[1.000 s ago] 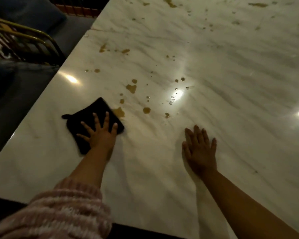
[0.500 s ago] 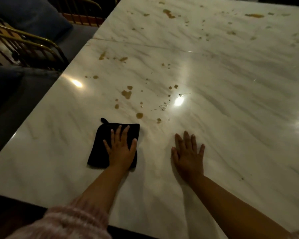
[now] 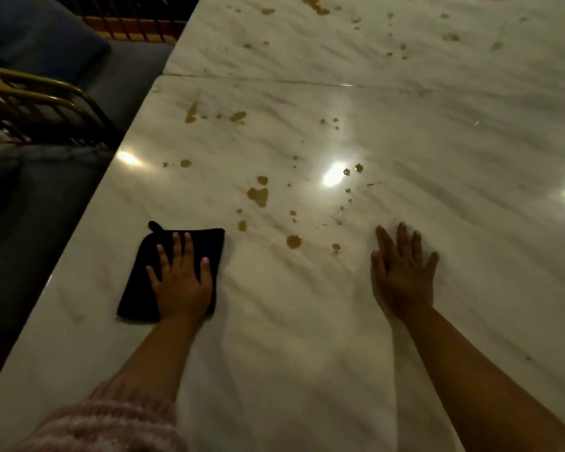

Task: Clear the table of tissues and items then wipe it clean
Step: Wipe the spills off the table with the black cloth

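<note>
A black folded cloth (image 3: pixel 144 275) lies flat on the white marble table (image 3: pixel 437 243), near its left edge. My left hand (image 3: pixel 181 278) presses down on the cloth with straight, spread fingers. My right hand (image 3: pixel 402 272) rests flat on the bare marble to the right, fingers straight. Brown liquid spots (image 3: pixel 258 194) are scattered on the marble just beyond the cloth, and further brown spots (image 3: pixel 313 3) mark the far slab. No tissues are in view.
A seam (image 3: pixel 258 80) divides the near marble slab from the far one. To the left of the table stand a gold-framed chair (image 3: pixel 46 102) and blue upholstered seating (image 3: pixel 46 37). Ceiling lights reflect brightly on the marble.
My left hand slid the cloth from the left edge toward me and rightward, then a little away from me again. The spot next to the cloth is gone. My right hand stayed flat.
</note>
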The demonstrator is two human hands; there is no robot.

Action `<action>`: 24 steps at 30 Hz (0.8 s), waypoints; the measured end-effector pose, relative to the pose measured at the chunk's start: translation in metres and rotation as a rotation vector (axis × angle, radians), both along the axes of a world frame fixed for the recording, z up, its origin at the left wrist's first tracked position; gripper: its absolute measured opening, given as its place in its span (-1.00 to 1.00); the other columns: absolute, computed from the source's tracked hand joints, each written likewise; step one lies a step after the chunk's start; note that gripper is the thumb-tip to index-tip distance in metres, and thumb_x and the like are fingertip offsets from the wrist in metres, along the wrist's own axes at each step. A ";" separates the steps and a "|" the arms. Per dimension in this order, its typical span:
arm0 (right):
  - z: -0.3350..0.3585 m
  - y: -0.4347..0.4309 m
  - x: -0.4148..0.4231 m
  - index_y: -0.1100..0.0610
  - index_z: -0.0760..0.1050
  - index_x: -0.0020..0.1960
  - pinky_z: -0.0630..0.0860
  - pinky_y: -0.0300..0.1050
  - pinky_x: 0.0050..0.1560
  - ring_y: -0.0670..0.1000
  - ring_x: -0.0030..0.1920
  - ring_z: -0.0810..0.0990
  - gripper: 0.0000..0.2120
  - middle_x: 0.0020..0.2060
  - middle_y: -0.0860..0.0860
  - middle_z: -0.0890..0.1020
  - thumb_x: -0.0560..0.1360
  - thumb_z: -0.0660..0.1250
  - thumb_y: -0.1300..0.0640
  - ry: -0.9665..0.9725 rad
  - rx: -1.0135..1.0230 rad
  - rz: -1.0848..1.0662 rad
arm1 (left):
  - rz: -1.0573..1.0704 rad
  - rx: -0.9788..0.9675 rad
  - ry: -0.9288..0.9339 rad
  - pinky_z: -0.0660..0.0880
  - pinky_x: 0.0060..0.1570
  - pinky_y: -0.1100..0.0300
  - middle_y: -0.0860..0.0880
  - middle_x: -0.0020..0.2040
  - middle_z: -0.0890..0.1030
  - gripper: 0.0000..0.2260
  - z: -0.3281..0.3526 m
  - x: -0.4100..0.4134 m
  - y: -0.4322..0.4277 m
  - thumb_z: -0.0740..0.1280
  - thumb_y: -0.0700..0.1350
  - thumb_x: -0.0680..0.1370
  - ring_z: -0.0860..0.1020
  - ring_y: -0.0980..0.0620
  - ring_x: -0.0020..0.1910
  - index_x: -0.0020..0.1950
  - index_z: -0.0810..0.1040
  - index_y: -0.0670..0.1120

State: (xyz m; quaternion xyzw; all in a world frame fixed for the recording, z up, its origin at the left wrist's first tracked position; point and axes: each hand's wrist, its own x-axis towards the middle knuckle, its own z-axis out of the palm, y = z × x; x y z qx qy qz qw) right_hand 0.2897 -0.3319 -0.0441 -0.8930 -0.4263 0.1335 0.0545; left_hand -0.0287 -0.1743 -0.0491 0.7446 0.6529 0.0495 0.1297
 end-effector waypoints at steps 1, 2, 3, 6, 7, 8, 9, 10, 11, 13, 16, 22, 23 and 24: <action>0.000 0.000 0.000 -0.23 -0.17 0.51 -0.28 0.25 0.45 0.02 0.51 -0.28 -0.45 0.53 -0.04 -0.21 0.52 -0.24 -0.23 -0.002 0.006 -0.010 | 0.013 -0.006 0.018 -0.21 0.43 -0.15 0.00 0.56 -0.07 -0.47 0.000 -0.006 0.022 0.03 0.06 0.63 -0.14 -0.10 0.53 0.55 -0.07 0.00; 0.002 -0.001 0.002 -0.23 -0.17 0.51 -0.30 0.24 0.45 0.00 0.51 -0.29 -0.45 0.53 -0.06 -0.22 0.52 -0.24 -0.23 -0.007 0.011 0.002 | 0.045 -0.006 0.034 -0.20 0.43 -0.17 -0.02 0.56 -0.07 -0.47 0.002 -0.008 0.039 0.03 0.05 0.63 -0.14 -0.12 0.53 0.55 -0.07 -0.01; 0.001 -0.002 0.003 -0.24 -0.17 0.51 -0.31 0.22 0.45 -0.01 0.51 -0.29 -0.45 0.52 -0.07 -0.22 0.53 -0.23 -0.23 -0.003 0.015 0.006 | 0.068 -0.012 0.052 -0.19 0.43 -0.19 -0.03 0.56 -0.08 -0.47 0.002 -0.004 0.060 0.03 0.05 0.63 -0.14 -0.14 0.53 0.55 -0.07 -0.03; -0.004 0.000 0.005 -0.27 -0.18 0.50 -0.30 0.22 0.45 0.00 0.51 -0.27 -0.46 0.53 -0.08 -0.21 0.53 -0.24 -0.24 -0.024 0.029 0.000 | 0.108 -0.042 0.052 -0.20 0.42 -0.24 -0.07 0.56 -0.11 -0.46 0.003 0.034 0.106 -0.01 0.06 0.64 -0.17 -0.21 0.51 0.55 -0.11 -0.07; -0.006 0.000 0.004 -0.28 -0.19 0.49 -0.29 0.22 0.45 0.00 0.52 -0.26 -0.47 0.53 -0.08 -0.20 0.53 -0.25 -0.25 -0.032 0.031 -0.008 | 0.061 -0.046 0.054 -0.20 0.41 -0.24 -0.07 0.56 -0.12 -0.46 0.002 0.050 0.110 -0.02 0.06 0.64 -0.17 -0.22 0.51 0.55 -0.12 -0.07; -0.006 0.001 0.004 -0.29 -0.19 0.49 -0.28 0.22 0.45 0.00 0.52 -0.25 -0.47 0.53 -0.09 -0.19 0.53 -0.25 -0.25 -0.034 0.034 -0.012 | -0.025 -0.045 0.056 -0.19 0.41 -0.24 -0.07 0.56 -0.13 -0.46 0.002 0.065 0.104 -0.03 0.07 0.64 -0.17 -0.21 0.51 0.55 -0.14 -0.06; -0.006 0.000 0.004 -0.29 -0.20 0.48 -0.27 0.22 0.45 0.00 0.52 -0.24 -0.48 0.53 -0.09 -0.18 0.52 -0.26 -0.26 -0.031 0.029 -0.021 | -0.152 -0.033 0.056 -0.20 0.41 -0.21 -0.06 0.56 -0.14 -0.46 0.001 0.075 0.090 -0.05 0.08 0.63 -0.17 -0.19 0.52 0.55 -0.15 -0.04; -0.006 -0.001 0.003 -0.30 -0.20 0.48 -0.26 0.23 0.46 -0.01 0.52 -0.24 -0.47 0.53 -0.09 -0.18 0.52 -0.27 -0.26 -0.030 0.024 -0.028 | -0.304 -0.006 0.042 -0.22 0.42 -0.16 -0.03 0.56 -0.14 -0.46 0.000 0.079 0.068 -0.08 0.11 0.62 -0.17 -0.15 0.52 0.54 -0.15 -0.01; -0.006 -0.001 0.002 -0.30 -0.20 0.47 -0.25 0.23 0.46 -0.01 0.52 -0.23 -0.47 0.53 -0.10 -0.18 0.51 -0.27 -0.26 -0.033 0.018 -0.030 | -0.468 0.018 0.026 -0.24 0.43 -0.09 0.02 0.55 -0.14 -0.46 0.000 0.075 0.042 -0.12 0.15 0.59 -0.16 -0.11 0.53 0.53 -0.15 0.03; -0.006 -0.001 0.001 -0.30 -0.20 0.47 -0.24 0.24 0.46 0.00 0.52 -0.22 -0.47 0.53 -0.10 -0.17 0.51 -0.27 -0.27 -0.039 0.007 -0.036 | -0.741 0.000 0.003 -0.29 0.42 0.02 0.11 0.53 -0.12 -0.45 0.003 0.051 0.001 -0.16 0.19 0.54 -0.15 -0.03 0.53 0.52 -0.11 0.11; -0.004 0.000 0.002 -0.29 -0.18 0.48 -0.23 0.23 0.47 -0.01 0.52 -0.21 -0.47 0.53 -0.10 -0.15 0.51 -0.24 -0.26 -0.036 0.003 -0.051 | -0.773 -0.001 -0.022 -0.28 0.43 0.10 0.15 0.53 -0.07 -0.45 0.003 0.025 0.025 -0.12 0.22 0.52 -0.12 0.02 0.53 0.53 -0.04 0.17; -0.007 -0.001 0.003 -0.28 -0.15 0.49 -0.26 0.18 0.47 -0.03 0.51 -0.23 -0.48 0.53 -0.12 -0.17 0.54 -0.19 -0.23 -0.040 0.028 -0.038 | -0.307 -0.026 0.048 -0.22 0.44 -0.16 0.02 0.56 -0.13 -0.48 -0.001 0.091 0.127 -0.03 0.11 0.63 -0.18 -0.11 0.53 0.55 -0.12 0.07; -0.008 -0.001 0.003 -0.27 -0.16 0.49 -0.26 0.18 0.47 -0.03 0.51 -0.23 -0.48 0.53 -0.12 -0.17 0.55 -0.19 -0.23 -0.048 0.035 -0.033 | -0.305 -0.037 0.042 -0.23 0.43 -0.18 0.00 0.56 -0.14 -0.48 0.000 0.110 0.129 -0.04 0.09 0.63 -0.19 -0.13 0.52 0.55 -0.14 0.04; -0.008 -0.001 0.003 -0.28 -0.16 0.49 -0.27 0.17 0.47 -0.03 0.51 -0.24 -0.48 0.52 -0.12 -0.18 0.55 -0.19 -0.23 -0.049 0.038 -0.032 | -0.347 -0.045 0.037 -0.23 0.42 -0.18 -0.01 0.56 -0.15 -0.48 0.000 0.128 0.125 -0.05 0.09 0.63 -0.20 -0.14 0.52 0.55 -0.15 0.03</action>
